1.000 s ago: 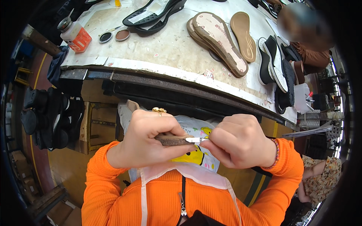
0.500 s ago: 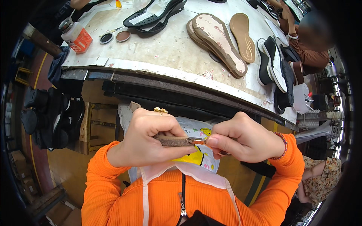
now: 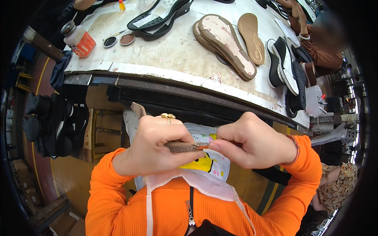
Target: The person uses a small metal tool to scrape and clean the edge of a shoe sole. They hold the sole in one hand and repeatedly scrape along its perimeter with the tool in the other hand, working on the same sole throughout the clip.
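My left hand (image 3: 155, 143), with a gold ring on one finger, is closed around a brown shoe sole (image 3: 179, 148) held edge-on above my lap. The sole's far tip (image 3: 138, 109) sticks out behind the knuckles, and the hand hides most of its length. Between thumb and curled fingers, my right hand (image 3: 254, 143) pinches a small tool with an orange handle and metal tip (image 3: 202, 146). That tip meets the sole's edge beside my left fingertips. The tool's exact kind is too small to tell.
Beyond my hands stands a worktable (image 3: 165, 63) with brown soles (image 3: 226, 45), a tan insole (image 3: 252, 37), black soles (image 3: 159, 17), and white-and-black soles (image 3: 285, 65). A jar with an orange label (image 3: 80, 41) and two small round pans (image 3: 110, 41) sit left. Another person (image 3: 325, 47) works at right.
The sole's far tip has tilted up and left, showing more behind my left hand. My right hand has shifted slightly left and up with the tool, still at the sole's edge.
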